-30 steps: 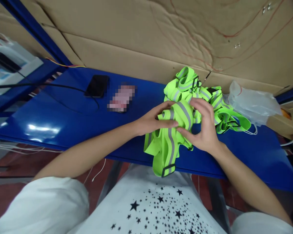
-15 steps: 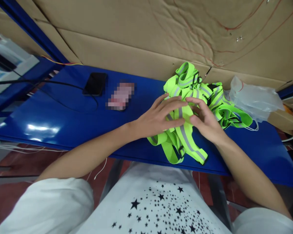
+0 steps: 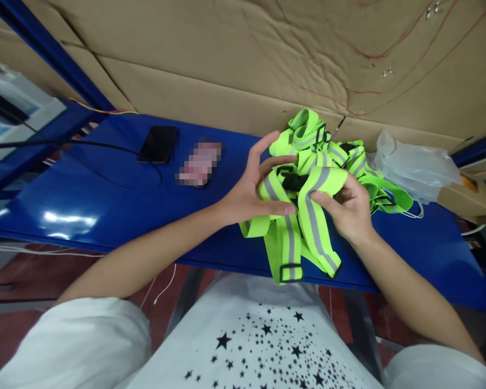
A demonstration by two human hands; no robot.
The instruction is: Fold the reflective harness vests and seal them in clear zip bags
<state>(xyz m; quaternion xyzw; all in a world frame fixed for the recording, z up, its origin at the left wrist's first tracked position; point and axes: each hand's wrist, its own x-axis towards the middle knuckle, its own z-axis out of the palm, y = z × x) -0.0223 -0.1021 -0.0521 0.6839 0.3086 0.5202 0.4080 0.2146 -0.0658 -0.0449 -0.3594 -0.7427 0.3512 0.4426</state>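
Observation:
My right hand [image 3: 350, 210] pinches a neon-green reflective strap [image 3: 316, 216] with a grey stripe, its thumb on top and the fingers curled behind. Beside it, my left hand [image 3: 253, 189] is open in a wide C around the strap bundle, its thumb lying against one length. A black buckle [image 3: 295, 181] shows between the two hands. Lower down, another strap ends at a black slider [image 3: 291, 272] by the table's front edge. Behind the hands, more green straps [image 3: 305, 129] are heaped in loops, partly hidden by my fingers.
The blue table [image 3: 105, 178] carries a black phone [image 3: 159, 144] and a pixelated flat item [image 3: 200, 163] on the left. A clear plastic bag [image 3: 417, 165] and a cardboard box [image 3: 464, 194] lie at right. A cardboard panel [image 3: 210, 86] rises behind; a black cable [image 3: 85, 141] crosses the left side.
My left hand has spread wider, its index finger lifting. My right hand has closed on the strap and turned it, and the black buckle and lower slider have come into sight.

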